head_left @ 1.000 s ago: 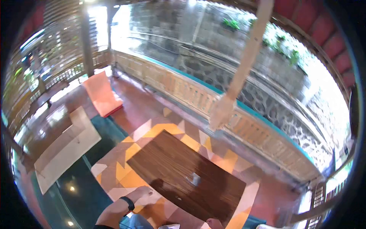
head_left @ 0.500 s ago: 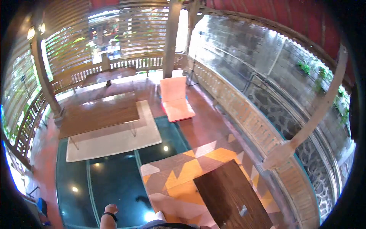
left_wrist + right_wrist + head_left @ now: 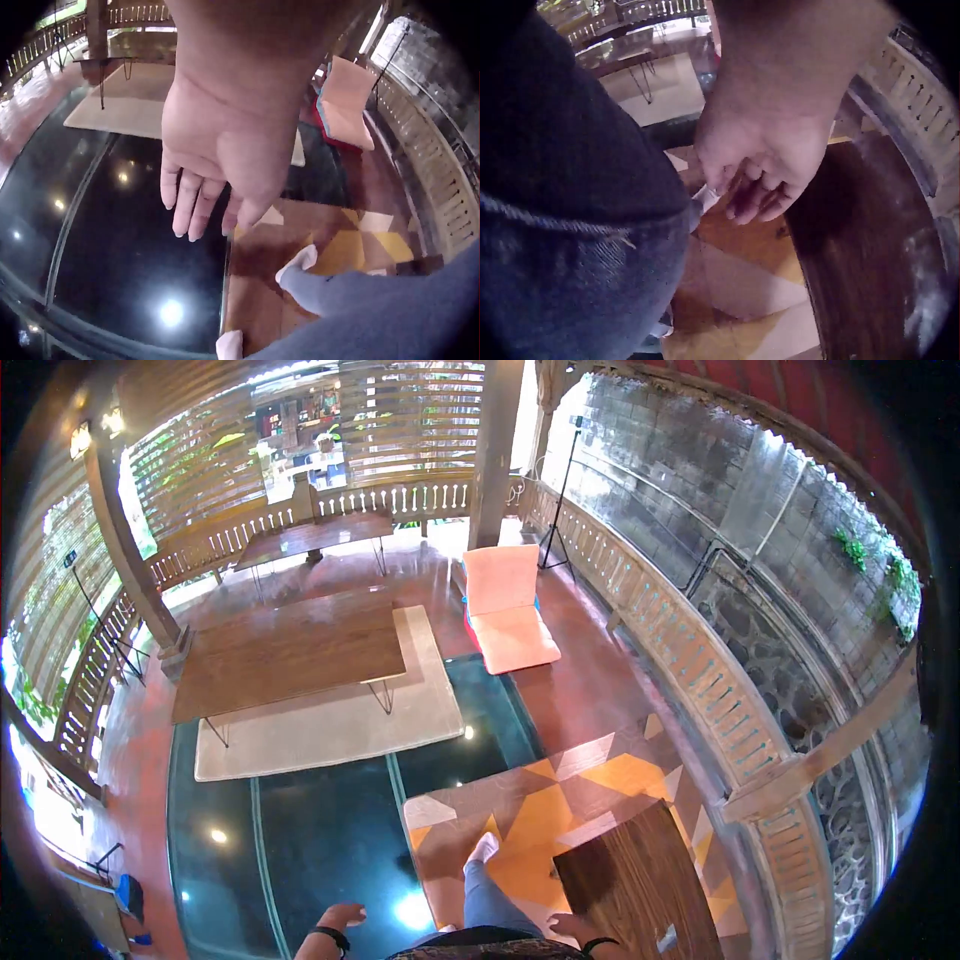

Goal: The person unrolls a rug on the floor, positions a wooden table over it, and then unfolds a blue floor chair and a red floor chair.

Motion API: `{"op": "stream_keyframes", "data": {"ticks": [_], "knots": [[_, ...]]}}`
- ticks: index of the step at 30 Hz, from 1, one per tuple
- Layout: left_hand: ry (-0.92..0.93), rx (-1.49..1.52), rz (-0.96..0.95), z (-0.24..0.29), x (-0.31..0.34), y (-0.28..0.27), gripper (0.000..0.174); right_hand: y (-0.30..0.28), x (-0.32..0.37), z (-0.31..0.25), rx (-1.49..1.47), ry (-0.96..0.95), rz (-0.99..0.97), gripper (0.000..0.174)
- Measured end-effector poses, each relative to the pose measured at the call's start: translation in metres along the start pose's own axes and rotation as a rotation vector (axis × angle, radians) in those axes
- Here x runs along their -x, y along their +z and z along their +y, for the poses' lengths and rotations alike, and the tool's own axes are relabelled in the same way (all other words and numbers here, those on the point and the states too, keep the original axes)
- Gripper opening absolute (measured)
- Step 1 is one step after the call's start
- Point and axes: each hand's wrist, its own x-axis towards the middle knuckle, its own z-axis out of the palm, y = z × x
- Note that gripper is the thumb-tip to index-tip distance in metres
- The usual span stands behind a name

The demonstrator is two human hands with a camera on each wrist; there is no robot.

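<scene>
Fingers extended and slightly spread, the left hand (image 3: 225,150) hangs over the dark glossy floor (image 3: 135,225) and holds nothing. In the head view this left hand (image 3: 343,916) is at the bottom, left of the legs. The right hand (image 3: 572,928) is beside the near-left edge of the brown wooden table (image 3: 640,870). Seen from the right wrist, the right hand (image 3: 761,169) has loosely curled fingers with nothing in them, between the jeans leg (image 3: 585,225) and the wooden table (image 3: 855,247). A small pale item (image 3: 667,938) lies on that table.
A pink floor chair (image 3: 505,610) stands beyond the patterned rug (image 3: 530,810). Farther left, a long wooden table (image 3: 290,655) stands partly over a beige rug (image 3: 330,740). Tripods (image 3: 567,500) and wooden railings (image 3: 690,680) line the sides.
The head view has swung left, so the near wooden table now appears lower right. The right hand, out of the head view half a second ago, is visible again. A foot now shows on the patterned rug.
</scene>
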Motion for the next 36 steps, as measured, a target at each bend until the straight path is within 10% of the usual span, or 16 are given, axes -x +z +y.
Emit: {"op": "stream_keyframes", "data": {"ticks": [8,9,15,21,24,30,36], "knots": [[-0.220,0.231,0.296,0.049,-0.048,-0.200,0.032,-0.104,-0.147,0.110,0.195,-0.037,0.092,0.026],[-0.187,0.219,0.403,0.050,-0.060,-0.213,0.032,-0.138,-0.132,0.080,-0.538,0.075,0.123,0.023],[-0.224,0.337,0.492,0.073,-0.115,-0.289,0.028,-0.320,-0.196,-0.055,0.065,0.151,0.175,0.031],[-0.157,0.117,0.284,0.022,-0.181,-0.335,0.029,-0.421,-0.329,-0.100,0.100,-0.129,0.235,0.033],[-0.244,0.025,0.115,0.002,-0.206,-0.400,0.032,-0.487,-0.343,-0.176,0.002,0.029,0.273,0.031],[-0.207,-0.077,0.329,0.047,-0.273,-0.567,0.033,-0.539,-0.398,-0.205,0.049,-0.056,0.264,0.031],[0.004,-0.103,0.291,0.128,-0.400,-0.717,0.032,-0.530,-0.458,-0.174,-0.164,0.261,0.181,0.035]]}}
